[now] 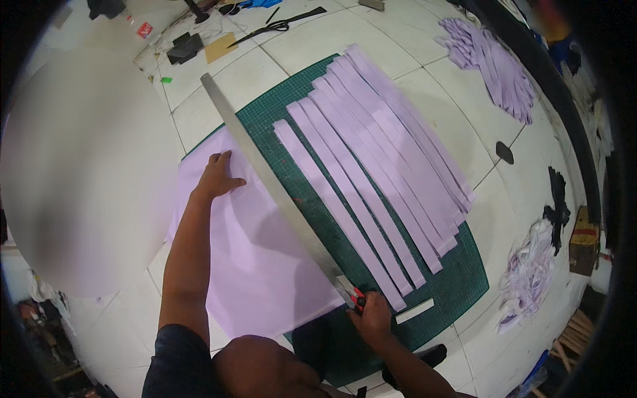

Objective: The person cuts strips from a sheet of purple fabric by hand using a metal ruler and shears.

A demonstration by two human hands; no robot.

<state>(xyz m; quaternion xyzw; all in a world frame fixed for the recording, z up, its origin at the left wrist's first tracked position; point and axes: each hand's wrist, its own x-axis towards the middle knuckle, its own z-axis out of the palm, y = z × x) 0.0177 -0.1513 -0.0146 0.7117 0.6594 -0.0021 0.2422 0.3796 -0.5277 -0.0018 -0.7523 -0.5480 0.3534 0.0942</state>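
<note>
A sheet of lavender fabric (259,265) lies partly over a green cutting mat (292,174). On its upper part rests my left hand (220,176), open, fingers and thumb spread, beside a long metal ruler (252,156). The ruler runs diagonally along the fabric's right edge. My right hand (373,317) grips a red and black utility knife (358,300) near the ruler's lower end, at the fabric's lower right corner. The blade tip is too small to make out. Right of the ruler, several cut lavender strips (371,149) lie side by side on the mat.
A short white strip (415,311) lies near my right hand. Black scissors (279,25) sit on the tiled floor at the top. Bundled lavender strips (488,66) and tangled scraps (531,278) are on the right. A pale blurred shape (86,166) covers the left side.
</note>
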